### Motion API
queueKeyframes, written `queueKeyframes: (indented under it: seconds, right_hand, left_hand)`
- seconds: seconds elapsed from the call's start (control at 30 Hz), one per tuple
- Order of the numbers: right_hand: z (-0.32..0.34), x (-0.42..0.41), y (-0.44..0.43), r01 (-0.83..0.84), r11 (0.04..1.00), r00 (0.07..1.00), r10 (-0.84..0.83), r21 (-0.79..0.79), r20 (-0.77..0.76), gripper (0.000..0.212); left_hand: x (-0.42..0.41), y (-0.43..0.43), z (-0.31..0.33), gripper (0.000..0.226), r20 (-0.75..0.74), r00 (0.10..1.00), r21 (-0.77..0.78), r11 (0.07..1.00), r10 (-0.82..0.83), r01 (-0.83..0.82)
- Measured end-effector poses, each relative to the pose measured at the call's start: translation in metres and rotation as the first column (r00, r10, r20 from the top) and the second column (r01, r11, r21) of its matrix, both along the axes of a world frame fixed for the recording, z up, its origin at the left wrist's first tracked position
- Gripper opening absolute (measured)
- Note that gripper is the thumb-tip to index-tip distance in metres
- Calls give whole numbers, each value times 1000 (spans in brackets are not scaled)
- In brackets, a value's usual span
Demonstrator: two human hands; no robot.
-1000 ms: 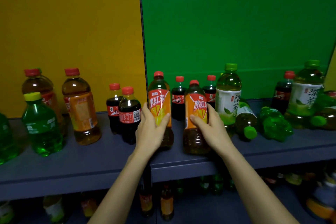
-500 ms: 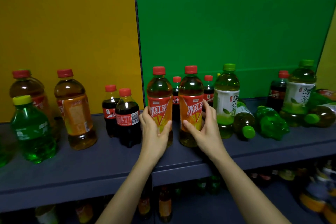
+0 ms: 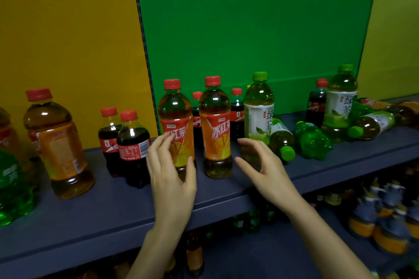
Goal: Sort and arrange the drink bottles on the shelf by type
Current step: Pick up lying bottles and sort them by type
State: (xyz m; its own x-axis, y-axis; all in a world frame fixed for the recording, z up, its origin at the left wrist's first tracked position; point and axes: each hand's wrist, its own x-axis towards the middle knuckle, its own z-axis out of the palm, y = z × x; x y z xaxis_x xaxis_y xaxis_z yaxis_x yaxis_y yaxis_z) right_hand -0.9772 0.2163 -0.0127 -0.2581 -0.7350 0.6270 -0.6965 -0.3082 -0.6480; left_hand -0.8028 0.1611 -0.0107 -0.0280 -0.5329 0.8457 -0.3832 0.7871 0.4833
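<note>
Our left hand [image 3: 169, 172] and right hand [image 3: 260, 165] hover open and empty, just before the iced teas [image 3: 216, 133], paired upright on the shelf [image 3: 113, 206]. Left of them stand colas [image 3: 133, 147]; right, green teas [image 3: 280, 140] lie toppled. We judge most sorting remains.

Left iced-tea bottle [image 3: 176, 120] and right iced-tea bottle [image 3: 215, 127] stand upright side by side on the shelf [image 3: 113, 206]: red caps, orange labels, amber drink. Front cola bottle [image 3: 133, 147] upright just left of them. Upright green-tea bottle [image 3: 258, 111] just right, tipped green-tea bottle [image 3: 281, 140] lying beside it, cap forward.
</note>
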Motion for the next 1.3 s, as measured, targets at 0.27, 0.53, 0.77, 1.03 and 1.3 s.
queueKeyframes:
  seconds: [0.27, 0.53, 0.77, 1.03, 1.3]
  right_hand:
    - [24, -91, 46, 66, 997, 998, -67, -46, -19, 21]
    - [33, -213, 40, 104, 993, 992, -99, 59, -77, 19]
    - [29, -260, 16, 61, 985, 971, -21, 164, -237, 18]
    - [23, -260, -1, 178, 939, 961, -101, 295, -258, 44]
    - [48, -234, -29, 252, 698, 951, -50, 670, -305, 104]
  left_hand:
    - [-69, 23, 6, 18, 325, 921, -99, 960, -215, 260]
    - [-168, 33, 8, 21, 417, 898, 3, 988, -140, 153]
    - [-227, 39, 14, 35, 501, 861, 79, 986, 90, -149]
    - [-250, 34, 16, 52, 635, 741, 155, 903, 220, -401]
    - [-264, 24, 8, 59, 672, 685, 131, 865, 281, -484]
